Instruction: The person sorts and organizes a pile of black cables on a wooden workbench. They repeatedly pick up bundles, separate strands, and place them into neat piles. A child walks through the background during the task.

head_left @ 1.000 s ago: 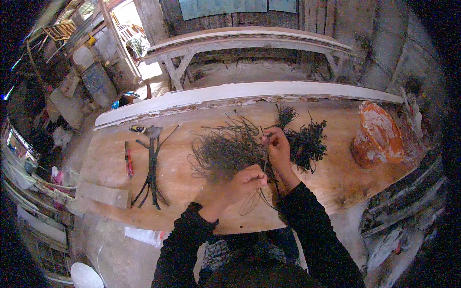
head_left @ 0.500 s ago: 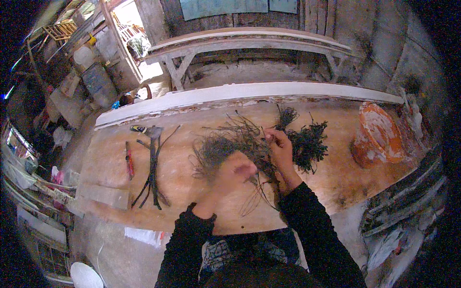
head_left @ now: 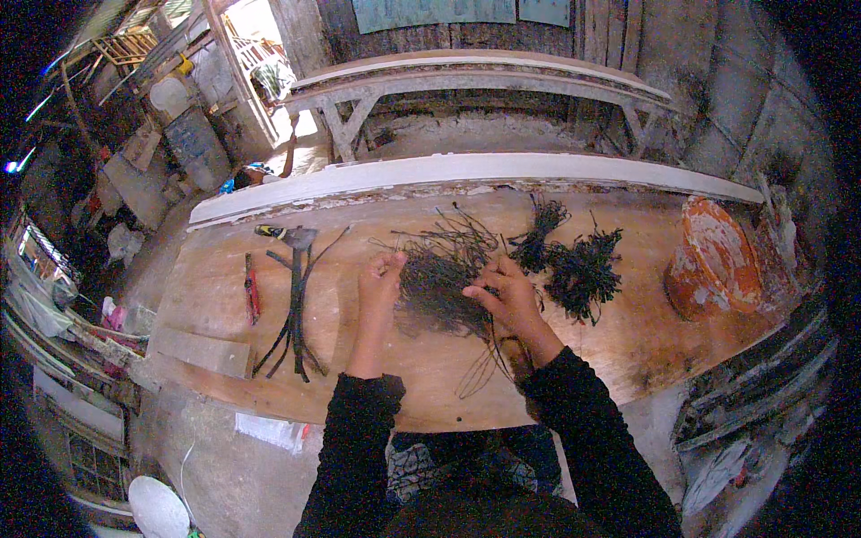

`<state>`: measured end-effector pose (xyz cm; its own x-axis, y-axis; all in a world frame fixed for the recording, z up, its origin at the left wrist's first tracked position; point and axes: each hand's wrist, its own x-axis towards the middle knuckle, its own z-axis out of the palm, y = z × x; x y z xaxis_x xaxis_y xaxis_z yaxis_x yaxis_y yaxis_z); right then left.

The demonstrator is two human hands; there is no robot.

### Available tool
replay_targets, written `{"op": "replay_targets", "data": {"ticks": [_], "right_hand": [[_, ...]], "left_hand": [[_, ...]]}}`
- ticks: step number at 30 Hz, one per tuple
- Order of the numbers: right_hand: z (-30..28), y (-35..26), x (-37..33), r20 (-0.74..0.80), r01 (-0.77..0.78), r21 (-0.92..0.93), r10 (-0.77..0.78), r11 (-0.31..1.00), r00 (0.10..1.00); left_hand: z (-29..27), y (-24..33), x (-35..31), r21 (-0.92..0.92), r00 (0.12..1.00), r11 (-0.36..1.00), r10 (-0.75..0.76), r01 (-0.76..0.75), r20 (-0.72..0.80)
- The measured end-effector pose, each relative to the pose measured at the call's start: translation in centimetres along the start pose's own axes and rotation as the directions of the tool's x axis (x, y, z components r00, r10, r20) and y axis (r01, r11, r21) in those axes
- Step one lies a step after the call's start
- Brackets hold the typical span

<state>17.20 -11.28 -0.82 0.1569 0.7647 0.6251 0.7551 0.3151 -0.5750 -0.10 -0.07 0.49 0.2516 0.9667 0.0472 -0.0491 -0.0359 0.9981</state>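
A loose tangled heap of thin black cords (head_left: 439,282) lies on the wooden table between my two hands. At its left edge my left hand (head_left: 382,276) is closed, fingertips pinched on what looks like a strand of cord. My right hand (head_left: 507,296) is at the right edge, its fingers closed round a thin cord whose dark end sticks up, with the thumb pointing left over the heap. Beyond my right hand lie a small looped bundle of black cord (head_left: 535,235) and a larger bushy bundle (head_left: 585,273). Long loose loops trail toward me below the heap.
Left on the table (head_left: 359,394) are a hammer (head_left: 291,236), dark strips (head_left: 297,309) and a red tool (head_left: 252,289). An orange bucket (head_left: 717,260) smeared white stands at the right. A long white board (head_left: 484,167) runs along the far edge, with a bench (head_left: 484,82) beyond.
My left hand has moved left and away from me, from over the near side of the heap to its left edge. The right hand has come slightly nearer. The whole view has shifted a little.
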Motion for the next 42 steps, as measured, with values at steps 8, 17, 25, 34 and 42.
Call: {"op": "replay_targets", "data": {"ticks": [8, 17, 25, 34, 42], "right_hand": [[1.6, -2.7, -0.7, 0.307, 0.152, -0.012, -0.141, 0.988, 0.941], [1.1, -4.4, -1.1, 0.324, 0.104, 0.024, -0.106, 0.994, 0.940], [-1.0, -0.2, 0.3, 0.051, -0.390, -0.170, 0.403, 0.905, 0.914], [0.3, 1.7, -0.5, 0.087, -0.431, -0.259, 0.465, 0.865, 0.881], [0.3, 1.6, -0.1, 0.041, -0.335, 0.113, 0.332, 0.936, 0.942]], "left_hand": [[-0.3, -1.2, 0.5, -0.324, 0.996, 0.942, -0.090, 0.082, -0.010], [0.0, -1.7, 0.2, -0.200, 0.994, 0.978, 0.032, -0.054, -0.109], [-0.5, -1.7, 0.8, 0.293, 0.961, 0.918, 0.277, -0.267, 0.007], [-0.1, -3.5, 1.9, 0.125, 0.918, 0.924, 0.377, -0.362, -0.124], [1.6, -2.6, -0.5, 0.490, 0.818, 0.683, 0.562, -0.542, 0.121]]}}
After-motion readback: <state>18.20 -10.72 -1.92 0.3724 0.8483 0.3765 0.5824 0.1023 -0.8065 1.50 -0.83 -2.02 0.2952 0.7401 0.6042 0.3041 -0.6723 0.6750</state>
